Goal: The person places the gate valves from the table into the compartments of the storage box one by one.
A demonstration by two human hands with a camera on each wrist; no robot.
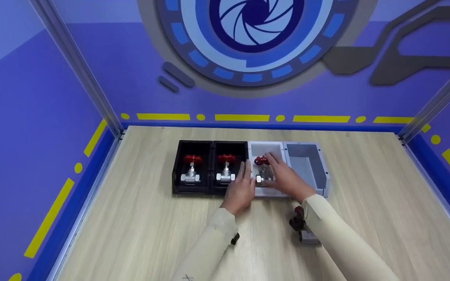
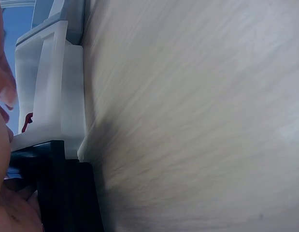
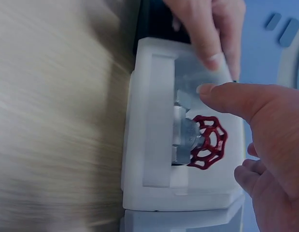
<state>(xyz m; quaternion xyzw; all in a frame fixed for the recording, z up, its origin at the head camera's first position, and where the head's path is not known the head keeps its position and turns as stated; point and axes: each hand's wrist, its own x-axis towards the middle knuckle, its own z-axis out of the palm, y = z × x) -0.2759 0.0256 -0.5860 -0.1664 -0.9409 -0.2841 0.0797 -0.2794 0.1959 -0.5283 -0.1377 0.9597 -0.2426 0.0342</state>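
A gate valve [image 3: 185, 137] with a red handwheel sits in the white bin [image 3: 156, 198]. My right hand [image 1: 288, 180] is over that bin beside the valve; in the right wrist view its thumb and fingers are spread and apart from the handwheel. My left hand [image 1: 240, 193] is at the border of the black bin [image 1: 219, 191] and the white one, fingers extended. In the left wrist view part of that hand [image 2: 19, 210] shows inside the black bin; whether it touches the wall cannot be told. Two similar red-wheeled valves, a left valve [image 1: 191, 177] and a middle valve [image 1: 225, 177], stand in the black bins.
A grey bin [image 1: 320, 168] ends the row on the right. On the wooden table [image 1: 131, 234], a grey fitting with dark and red parts [image 1: 307, 236] lies partly behind my right sleeve. A small dark object [image 1: 235, 238] shows beside my left sleeve. Panels enclose the back and sides.
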